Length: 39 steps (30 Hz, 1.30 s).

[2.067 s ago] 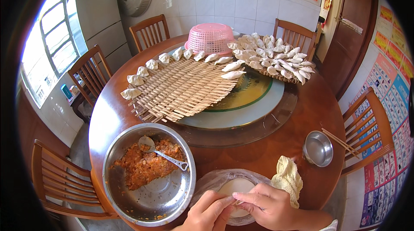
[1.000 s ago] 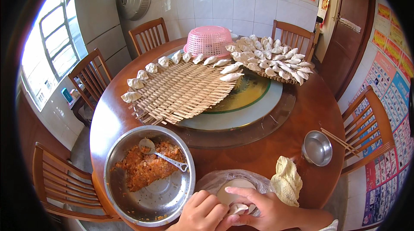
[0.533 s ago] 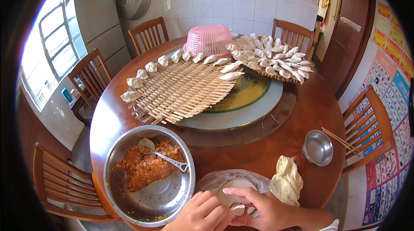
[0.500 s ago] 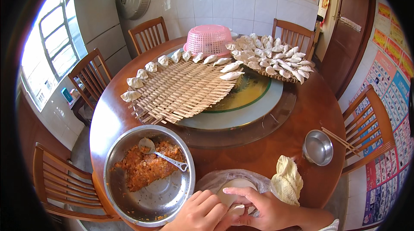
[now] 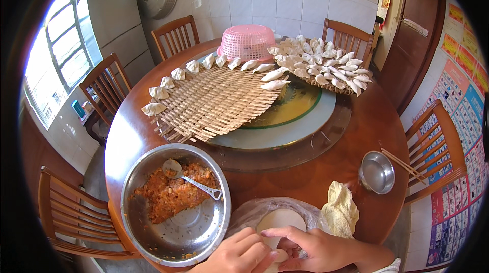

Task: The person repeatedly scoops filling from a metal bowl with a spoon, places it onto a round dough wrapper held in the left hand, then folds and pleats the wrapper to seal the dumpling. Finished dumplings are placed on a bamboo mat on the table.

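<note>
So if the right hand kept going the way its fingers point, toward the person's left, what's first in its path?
Probably the left hand, already touching the right hand over the round dough wrappers; beyond it sits the steel filling bowl.

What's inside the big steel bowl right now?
The steel bowl holds a mound of orange-brown filling on its far side, with a metal spoon resting on it, scoop toward the rim. The near side shows bare metal with scraps. What lies under the filling is hidden.
</note>
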Available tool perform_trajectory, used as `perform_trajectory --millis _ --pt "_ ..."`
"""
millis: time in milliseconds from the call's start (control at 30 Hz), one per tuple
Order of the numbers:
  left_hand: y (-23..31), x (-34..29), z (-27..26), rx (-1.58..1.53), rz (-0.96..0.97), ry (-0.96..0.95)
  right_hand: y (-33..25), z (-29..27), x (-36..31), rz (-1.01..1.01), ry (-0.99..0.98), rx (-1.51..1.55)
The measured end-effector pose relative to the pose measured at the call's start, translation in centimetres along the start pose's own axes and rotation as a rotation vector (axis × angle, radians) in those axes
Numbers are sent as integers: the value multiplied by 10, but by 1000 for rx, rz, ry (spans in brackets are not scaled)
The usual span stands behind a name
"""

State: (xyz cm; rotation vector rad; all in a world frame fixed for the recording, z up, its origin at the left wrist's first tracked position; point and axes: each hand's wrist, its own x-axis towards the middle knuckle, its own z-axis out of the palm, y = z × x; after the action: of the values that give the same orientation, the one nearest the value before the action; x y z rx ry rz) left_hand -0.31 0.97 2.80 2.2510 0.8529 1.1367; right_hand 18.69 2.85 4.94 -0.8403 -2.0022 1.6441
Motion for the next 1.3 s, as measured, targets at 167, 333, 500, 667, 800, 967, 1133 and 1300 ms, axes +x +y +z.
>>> perform_trajectory --millis 167,333,500,667,800,967,1133,1300 --pt "1 0 -2 29 -55 -41 -1 -1 1 -95 2 -45" --pt "-1 1 5 -57 -38 26 -3 1 -1 69 -38 -3" --pt "-4 -2 5 -143 39 90 -1 3 -1 -6 -6 61" --pt "-1 -6 5 -206 -103 164 0 -2 -5 -31 65 7" --pt "7 -5 6 -196 -268 168 5 -7 -7 24 109 -11" --pt "8 1 4 -187 -201 63 13 -7 -6 -31 95 -68" --pt "9 5 7 -206 -142 115 18 -8 -6 -22 55 -35" --pt "8 3 7 -231 -192 100 26 -4 -4 138 11 202"
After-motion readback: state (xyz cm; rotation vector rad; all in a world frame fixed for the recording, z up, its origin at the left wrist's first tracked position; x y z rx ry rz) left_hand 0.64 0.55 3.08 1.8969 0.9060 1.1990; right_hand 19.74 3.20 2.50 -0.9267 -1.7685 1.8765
